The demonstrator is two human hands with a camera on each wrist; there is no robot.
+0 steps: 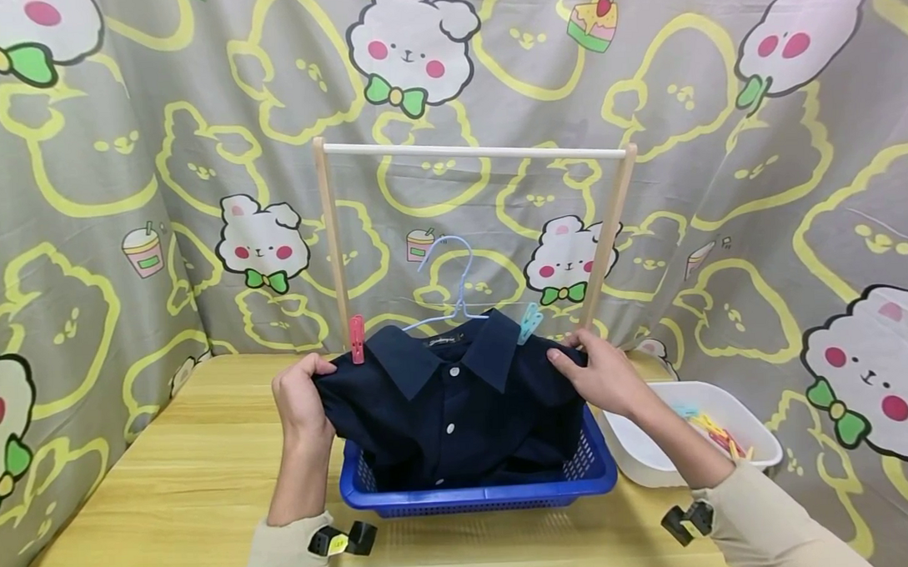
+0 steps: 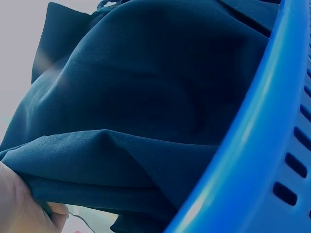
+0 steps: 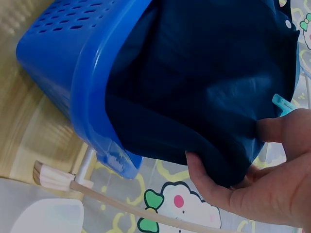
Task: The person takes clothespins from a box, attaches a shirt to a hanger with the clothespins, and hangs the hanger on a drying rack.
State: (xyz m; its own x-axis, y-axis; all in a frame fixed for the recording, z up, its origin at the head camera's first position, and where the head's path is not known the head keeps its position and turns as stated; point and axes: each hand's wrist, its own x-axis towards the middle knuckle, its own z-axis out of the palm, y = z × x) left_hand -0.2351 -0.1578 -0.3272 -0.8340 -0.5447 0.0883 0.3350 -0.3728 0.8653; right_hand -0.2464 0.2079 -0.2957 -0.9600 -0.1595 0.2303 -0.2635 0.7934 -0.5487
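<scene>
A dark navy button-up shirt (image 1: 459, 425) with white buttons is spread upright over a blue plastic basket (image 1: 476, 495), its lower part down inside. My left hand (image 1: 302, 397) pinches the shirt's shoulder on the left side; my right hand (image 1: 605, 370) grips the opposite shoulder. A light blue wire hanger (image 1: 462, 287) sits in the collar, its hook standing up. One pink clothespin (image 1: 357, 340) is clipped at the left shoulder, and a teal clothespin (image 1: 530, 323) at the right. In the right wrist view, the thumb and fingers (image 3: 209, 182) hold the dark cloth.
Behind the basket stands a wooden rack with a white crossbar (image 1: 472, 151). To the right, a white tub (image 1: 648, 460) holds several colored clothespins (image 1: 718, 433). All of this stands on a wood-grain table (image 1: 190, 476), with a patterned curtain (image 1: 270, 181) hanging around it.
</scene>
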